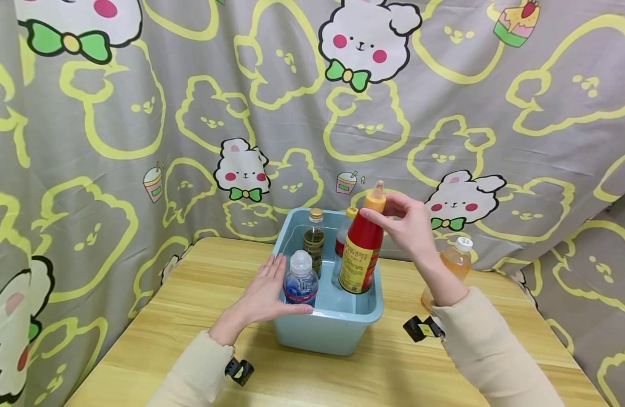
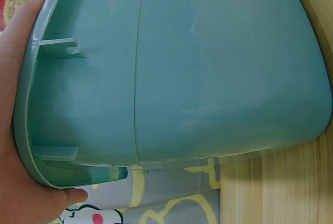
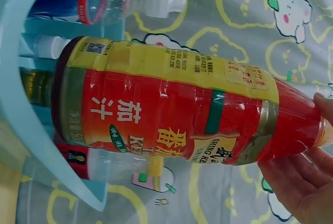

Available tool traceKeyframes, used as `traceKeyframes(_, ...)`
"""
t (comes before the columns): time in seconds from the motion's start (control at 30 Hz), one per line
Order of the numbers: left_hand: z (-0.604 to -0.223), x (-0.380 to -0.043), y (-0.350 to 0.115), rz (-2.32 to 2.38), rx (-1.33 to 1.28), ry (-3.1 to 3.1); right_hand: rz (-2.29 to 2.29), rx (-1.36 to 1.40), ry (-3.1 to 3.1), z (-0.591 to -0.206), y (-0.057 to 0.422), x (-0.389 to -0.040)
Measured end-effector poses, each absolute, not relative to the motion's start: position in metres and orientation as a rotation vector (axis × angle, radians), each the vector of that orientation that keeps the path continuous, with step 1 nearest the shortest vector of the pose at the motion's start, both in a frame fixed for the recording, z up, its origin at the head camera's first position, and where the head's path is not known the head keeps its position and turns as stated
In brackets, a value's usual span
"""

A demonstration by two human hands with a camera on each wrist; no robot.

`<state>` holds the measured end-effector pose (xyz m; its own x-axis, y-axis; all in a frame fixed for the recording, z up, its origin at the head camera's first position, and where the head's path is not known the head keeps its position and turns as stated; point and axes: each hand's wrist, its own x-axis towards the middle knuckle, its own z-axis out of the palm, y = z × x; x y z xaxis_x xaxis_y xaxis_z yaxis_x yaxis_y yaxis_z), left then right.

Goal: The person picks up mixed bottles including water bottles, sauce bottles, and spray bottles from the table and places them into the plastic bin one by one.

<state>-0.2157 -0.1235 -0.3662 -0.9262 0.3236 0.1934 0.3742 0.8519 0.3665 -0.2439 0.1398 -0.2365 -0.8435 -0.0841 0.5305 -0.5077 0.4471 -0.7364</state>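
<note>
My right hand (image 1: pixel 406 220) pinches a red ketchup bottle (image 1: pixel 363 249) by its neck, just below the yellow cap. The bottle leans slightly, its base over the opening of a light blue plastic bin (image 1: pixel 327 333). In the right wrist view the ketchup bottle's (image 3: pixel 171 104) printed label faces the camera. My left hand (image 1: pixel 261 288) rests on the bin's near left corner, fingers extended along the side and thumb over the front rim. Inside the bin stand a bottle of blue liquid (image 1: pixel 300 282), a dark bottle with a gold cap (image 1: pixel 314 240) and a yellow-capped bottle (image 1: pixel 341 234), partly hidden.
An amber bottle with a white cap (image 1: pixel 457 257) stands on the wooden table (image 1: pixel 190 316) right of the bin, partly behind my right forearm. A patterned grey curtain (image 1: pixel 292 124) hangs behind the table and along its sides.
</note>
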Motion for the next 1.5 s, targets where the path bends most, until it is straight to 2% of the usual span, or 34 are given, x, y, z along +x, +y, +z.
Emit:
traceKeyframes(0.47, -0.369, -0.216, -0.124, -0.606, -0.554, -2.907, 1.387, 0.523, -2.338, -0.267, 0.13, -0.259)
traceKeyframes(1.5, -0.369, -0.217, -0.123, -0.594, -0.537, -2.917, 1.397, 0.377, -2.415, -0.334, 0.123, -0.282)
